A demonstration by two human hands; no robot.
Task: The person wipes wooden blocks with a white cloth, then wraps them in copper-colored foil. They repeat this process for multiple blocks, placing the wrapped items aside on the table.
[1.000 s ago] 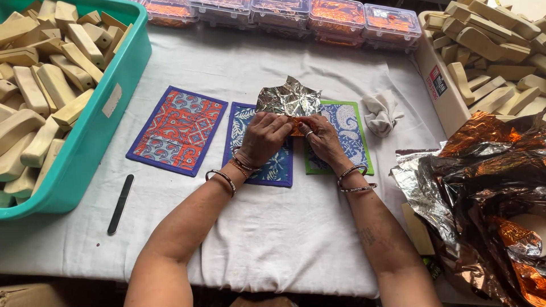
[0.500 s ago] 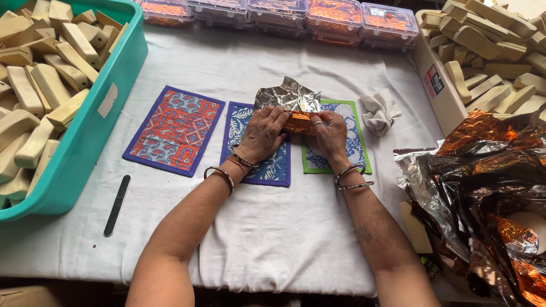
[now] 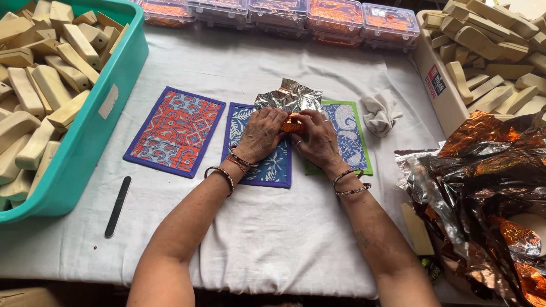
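Note:
My left hand and my right hand press together on a crumpled foil sheet, silver outside and orange inside, with an orange part showing between my thumbs. What the foil wraps is hidden. Both hands rest over a blue leaf-patterned mat and a green-edged blue mat. To the left lies an orange and blue patterned mat. Bangles sit on both wrists.
A teal bin of pale wooden blocks stands at left. A box of similar blocks is at right. Clear lidded boxes line the far edge. A crumpled cloth, a black nail file and a foil heap lie around.
My hands have closed further over the foil, folding it down toward the mats. The foil's raised flap now lies lower and flatter than a second ago.

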